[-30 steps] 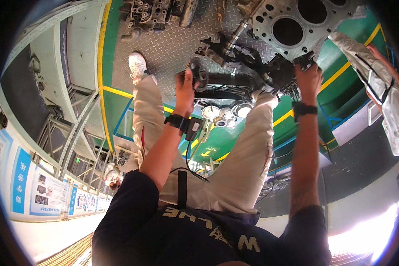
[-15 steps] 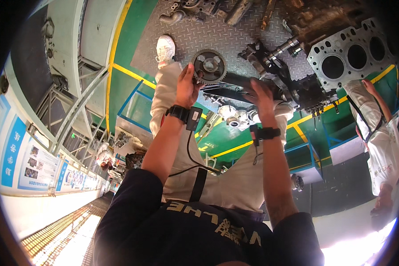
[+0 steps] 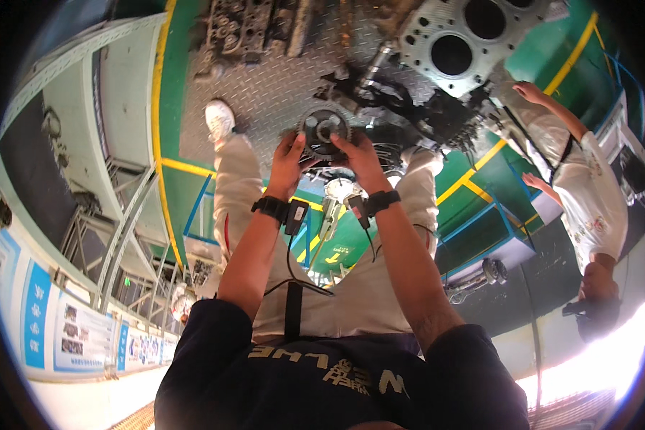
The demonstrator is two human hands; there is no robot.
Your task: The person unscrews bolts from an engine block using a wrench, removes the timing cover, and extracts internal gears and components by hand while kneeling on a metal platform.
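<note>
A round metal gear wheel point(image 3: 315, 127) with a toothed rim and a centre hub is held up in front of me, above the tread-plate floor. My left hand point(image 3: 288, 159) grips its left edge, thumb on the near face. On the opposite edge my right hand point(image 3: 360, 156) is closed as well, its thumb lying near the hub. The fingers behind the gear are mostly hidden. Just beyond it lies a dark engine assembly point(image 3: 401, 107) with a shaft point(image 3: 375, 66) sticking out.
An engine block point(image 3: 426, 54) with large round bores stands at the far right. Several greasy parts, including a cylinder head point(image 3: 238, 29), lie at the far left on the metal plate point(image 3: 265, 89). A person in white point(image 3: 588, 193) stands to the right. Blue-framed tables point(image 3: 480, 261) are nearby.
My right hand, open and apart from the gear before, has come in and taken hold of its right side. The gear now faces me between both hands. The view has shifted.
</note>
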